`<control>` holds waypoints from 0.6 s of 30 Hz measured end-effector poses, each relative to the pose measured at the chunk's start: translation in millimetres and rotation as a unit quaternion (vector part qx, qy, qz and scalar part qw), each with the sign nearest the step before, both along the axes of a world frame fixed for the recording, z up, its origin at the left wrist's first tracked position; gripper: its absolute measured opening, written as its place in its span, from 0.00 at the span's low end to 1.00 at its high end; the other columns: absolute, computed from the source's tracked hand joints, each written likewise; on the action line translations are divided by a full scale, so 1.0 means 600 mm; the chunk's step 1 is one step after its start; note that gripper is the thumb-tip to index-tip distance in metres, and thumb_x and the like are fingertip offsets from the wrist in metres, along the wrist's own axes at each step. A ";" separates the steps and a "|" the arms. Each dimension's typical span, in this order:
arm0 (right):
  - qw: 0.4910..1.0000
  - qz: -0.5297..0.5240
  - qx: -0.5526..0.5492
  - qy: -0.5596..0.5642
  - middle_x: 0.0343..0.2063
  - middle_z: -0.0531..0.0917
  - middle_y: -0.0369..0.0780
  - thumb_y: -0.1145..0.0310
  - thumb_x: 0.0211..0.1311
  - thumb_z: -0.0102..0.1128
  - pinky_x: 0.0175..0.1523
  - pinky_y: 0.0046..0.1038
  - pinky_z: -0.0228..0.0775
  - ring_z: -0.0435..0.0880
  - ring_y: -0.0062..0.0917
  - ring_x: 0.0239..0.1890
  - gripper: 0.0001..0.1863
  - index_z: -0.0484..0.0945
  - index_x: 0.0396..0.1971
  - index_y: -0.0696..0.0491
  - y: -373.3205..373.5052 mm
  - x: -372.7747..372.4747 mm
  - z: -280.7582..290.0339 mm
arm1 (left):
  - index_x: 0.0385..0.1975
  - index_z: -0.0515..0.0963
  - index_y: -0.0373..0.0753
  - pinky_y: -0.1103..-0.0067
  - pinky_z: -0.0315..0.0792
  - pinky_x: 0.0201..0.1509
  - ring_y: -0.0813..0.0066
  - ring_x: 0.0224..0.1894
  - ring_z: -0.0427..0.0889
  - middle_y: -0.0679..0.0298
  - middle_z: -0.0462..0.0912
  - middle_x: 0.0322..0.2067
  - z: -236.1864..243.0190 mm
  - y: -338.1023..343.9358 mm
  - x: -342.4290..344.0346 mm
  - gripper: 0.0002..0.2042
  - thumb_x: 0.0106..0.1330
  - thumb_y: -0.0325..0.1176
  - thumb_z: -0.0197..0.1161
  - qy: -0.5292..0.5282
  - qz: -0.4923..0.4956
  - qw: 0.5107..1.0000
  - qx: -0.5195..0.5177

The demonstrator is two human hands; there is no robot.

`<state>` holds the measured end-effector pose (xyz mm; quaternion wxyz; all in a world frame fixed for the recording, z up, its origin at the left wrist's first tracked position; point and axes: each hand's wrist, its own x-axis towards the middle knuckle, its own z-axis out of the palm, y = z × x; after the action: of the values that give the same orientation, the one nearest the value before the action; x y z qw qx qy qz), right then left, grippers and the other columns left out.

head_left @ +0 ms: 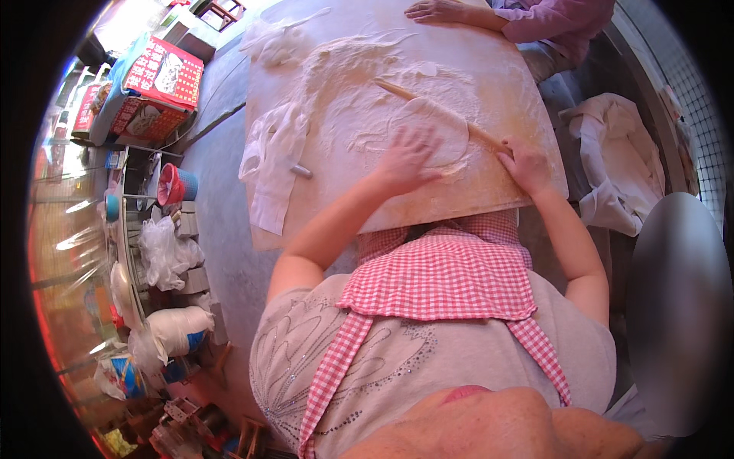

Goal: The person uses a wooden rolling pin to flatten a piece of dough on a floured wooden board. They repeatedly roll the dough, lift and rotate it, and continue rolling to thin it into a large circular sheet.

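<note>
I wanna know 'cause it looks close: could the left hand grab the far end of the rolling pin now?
Probably yes. The left hand is spread open, and only flat dough and floury board seem to lie between it and that end of the rolling pin.

A slender, light-brown wooden rolling pin (485, 138) lies slantwise on a floured desk (514, 84), its far end to the left, near end to the right. A thin, pale, rounded sheet of dough (453, 131) covers its middle.
</note>
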<state>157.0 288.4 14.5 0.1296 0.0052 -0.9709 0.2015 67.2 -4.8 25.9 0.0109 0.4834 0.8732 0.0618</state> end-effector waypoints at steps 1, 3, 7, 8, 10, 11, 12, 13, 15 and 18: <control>1.000 -0.012 0.009 0.022 0.32 0.81 0.44 0.61 0.55 0.62 0.40 0.38 0.72 0.81 0.40 0.36 0.13 0.75 0.39 0.50 0.013 -0.012 -0.013 | 0.67 0.53 0.41 0.58 0.37 0.72 0.58 0.72 0.44 0.53 0.48 0.69 -0.012 0.040 0.007 0.40 0.62 0.62 0.48 -0.017 -0.002 1.000 0.003; 0.994 -0.017 0.040 0.096 0.32 0.79 0.42 0.63 0.55 0.62 0.41 0.38 0.71 0.79 0.39 0.37 0.13 0.75 0.38 0.50 0.046 -0.036 -0.029 | 0.67 0.53 0.39 0.59 0.37 0.72 0.58 0.72 0.44 0.52 0.49 0.69 -0.028 0.081 0.014 0.40 0.62 0.63 0.45 -0.039 -0.003 0.999 0.005; 0.984 -0.029 0.068 0.164 0.33 0.77 0.41 0.64 0.53 0.63 0.42 0.38 0.70 0.76 0.38 0.38 0.12 0.74 0.36 0.50 0.075 -0.070 -0.035 | 0.67 0.52 0.39 0.58 0.37 0.72 0.58 0.72 0.45 0.52 0.48 0.69 -0.037 0.086 0.000 0.40 0.62 0.63 0.46 -0.106 -0.001 0.993 0.043; 0.983 -0.029 0.068 0.169 0.33 0.77 0.41 0.64 0.53 0.63 0.42 0.38 0.70 0.76 0.38 0.38 0.12 0.73 0.35 0.50 0.078 -0.076 -0.035 | 0.67 0.52 0.39 0.58 0.37 0.72 0.58 0.72 0.45 0.52 0.48 0.69 -0.036 0.072 -0.009 0.40 0.62 0.63 0.46 -0.136 -0.005 0.989 0.062; 0.988 0.009 0.039 0.149 0.33 0.77 0.41 0.65 0.53 0.63 0.43 0.38 0.70 0.76 0.39 0.38 0.12 0.73 0.35 0.50 0.064 -0.066 -0.030 | 0.68 0.52 0.40 0.58 0.37 0.72 0.58 0.72 0.45 0.52 0.49 0.69 -0.019 0.022 -0.016 0.40 0.62 0.63 0.46 -0.107 0.027 0.989 0.099; 0.989 0.034 0.023 0.140 0.34 0.77 0.42 0.65 0.53 0.63 0.43 0.38 0.70 0.76 0.39 0.38 0.12 0.73 0.35 0.51 0.054 -0.056 -0.025 | 0.68 0.52 0.40 0.58 0.37 0.72 0.58 0.72 0.46 0.53 0.49 0.69 -0.007 -0.007 -0.018 0.41 0.62 0.63 0.47 -0.093 0.043 0.988 0.118; 0.990 0.059 0.006 0.129 0.34 0.77 0.42 0.65 0.53 0.63 0.43 0.38 0.70 0.76 0.39 0.39 0.12 0.72 0.35 0.51 0.044 -0.047 -0.019 | 0.68 0.52 0.41 0.57 0.37 0.71 0.58 0.72 0.46 0.53 0.49 0.69 0.004 -0.043 -0.013 0.40 0.61 0.62 0.47 -0.060 0.070 0.990 0.104; 0.987 0.091 0.008 0.134 0.36 0.77 0.43 0.64 0.53 0.63 0.44 0.38 0.70 0.76 0.39 0.40 0.13 0.72 0.35 0.52 0.026 -0.025 -0.012 | 0.68 0.52 0.42 0.57 0.37 0.71 0.58 0.72 0.46 0.53 0.49 0.69 0.009 -0.076 -0.009 0.40 0.61 0.62 0.48 -0.029 0.099 0.991 0.090; 0.986 0.116 0.012 0.120 0.41 0.77 0.44 0.62 0.54 0.63 0.48 0.39 0.69 0.76 0.40 0.44 0.14 0.71 0.36 0.52 0.005 -0.028 -0.013 | 0.68 0.52 0.42 0.56 0.36 0.71 0.58 0.72 0.46 0.53 0.49 0.69 -0.005 -0.117 -0.027 0.40 0.61 0.62 0.49 -0.033 0.141 0.989 0.042; 0.999 0.045 0.024 -0.016 0.50 0.74 0.47 0.52 0.57 0.58 0.56 0.40 0.65 0.73 0.42 0.52 0.21 0.70 0.42 0.53 -0.013 -0.073 -0.010 | 0.69 0.50 0.43 0.54 0.33 0.71 0.55 0.72 0.45 0.54 0.48 0.69 -0.024 -0.101 -0.113 0.39 0.63 0.61 0.46 0.006 0.145 0.989 -0.032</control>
<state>113.4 280.9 8.5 0.1045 0.0485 -0.9762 0.1840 -0.8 -65.3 11.7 0.0118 0.3519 0.9355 0.0314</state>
